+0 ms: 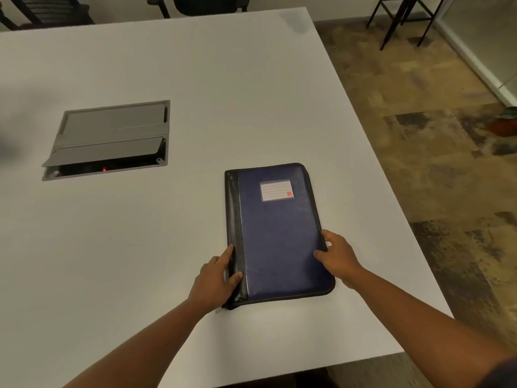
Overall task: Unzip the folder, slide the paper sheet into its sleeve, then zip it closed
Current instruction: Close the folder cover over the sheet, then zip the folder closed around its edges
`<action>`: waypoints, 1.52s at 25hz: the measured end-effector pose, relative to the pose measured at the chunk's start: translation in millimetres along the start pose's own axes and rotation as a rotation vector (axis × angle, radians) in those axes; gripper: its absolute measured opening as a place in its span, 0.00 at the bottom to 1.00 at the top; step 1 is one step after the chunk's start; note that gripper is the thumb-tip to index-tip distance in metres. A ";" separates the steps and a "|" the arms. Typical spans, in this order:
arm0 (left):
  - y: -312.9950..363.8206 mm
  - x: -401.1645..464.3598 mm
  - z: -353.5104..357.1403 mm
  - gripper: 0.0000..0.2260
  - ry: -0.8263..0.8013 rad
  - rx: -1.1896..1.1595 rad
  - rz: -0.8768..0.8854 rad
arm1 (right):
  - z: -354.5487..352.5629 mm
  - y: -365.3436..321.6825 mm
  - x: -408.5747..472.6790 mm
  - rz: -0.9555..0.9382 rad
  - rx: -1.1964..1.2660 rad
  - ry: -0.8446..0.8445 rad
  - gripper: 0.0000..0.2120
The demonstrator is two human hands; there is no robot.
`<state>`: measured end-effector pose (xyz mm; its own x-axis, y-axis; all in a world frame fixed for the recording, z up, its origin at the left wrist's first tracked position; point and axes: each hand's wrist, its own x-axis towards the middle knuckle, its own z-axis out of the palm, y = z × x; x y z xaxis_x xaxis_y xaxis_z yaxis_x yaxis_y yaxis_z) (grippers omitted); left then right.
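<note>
My left hand (216,275) and right hand (340,254) grip the folder (279,236) sides; it points away, zipper pull (219,310) nearest my left.

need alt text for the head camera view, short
A person's left hand and right hand hold the near sides of a closed blue and black zip folder lying flat on a white table. A grey cable hatch set in the table sits further off to the left, its lid partly raised.
</note>
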<state>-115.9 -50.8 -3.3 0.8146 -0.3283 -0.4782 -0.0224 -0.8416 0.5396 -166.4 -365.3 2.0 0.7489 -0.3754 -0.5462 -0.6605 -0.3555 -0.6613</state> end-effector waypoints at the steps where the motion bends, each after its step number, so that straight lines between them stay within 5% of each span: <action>1: 0.8 -1.7 1.9 0.36 -0.005 -0.007 -0.010 | 2.7 3.7 -1.6 -0.014 -0.044 0.029 0.23; 11: -5.6 -5.4 0.8 0.19 0.045 -0.226 -0.068 | 30.7 6.3 0.9 0.013 -0.087 0.093 0.28; 18: -22.5 -9.1 -9.4 0.25 0.003 -0.227 -0.098 | 46.4 -3.2 8.1 -0.022 -0.119 0.106 0.29; 24: -48.5 -23.7 -15.8 0.22 -0.051 -0.260 -0.141 | 66.7 -2.5 -34.0 -0.327 -0.424 0.286 0.19; 27: -56.7 -33.9 -18.0 0.19 -0.113 -0.159 -0.029 | 90.6 -6.5 -64.9 -0.436 -0.306 0.077 0.05; 30: -62.2 -40.1 -15.2 0.13 -0.111 -0.048 0.093 | 122.5 -6.1 -87.0 -0.399 -0.313 -0.173 0.03; 34: -68.9 -46.3 -5.8 0.07 -0.104 -0.001 0.073 | 169.4 -3.1 -104.5 -0.241 -0.320 -0.376 0.19; 38: -71.9 -49.1 -1.4 0.04 -0.118 -0.055 0.055 | 200.7 -9.3 -111.5 -0.162 -0.225 -0.358 0.24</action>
<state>-153.5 26.4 -17.6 0.7388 -0.4244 -0.5235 -0.0309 -0.7973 0.6028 -233.0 -148.3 -34.1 0.7890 0.0061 -0.6144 -0.4988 -0.5774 -0.6463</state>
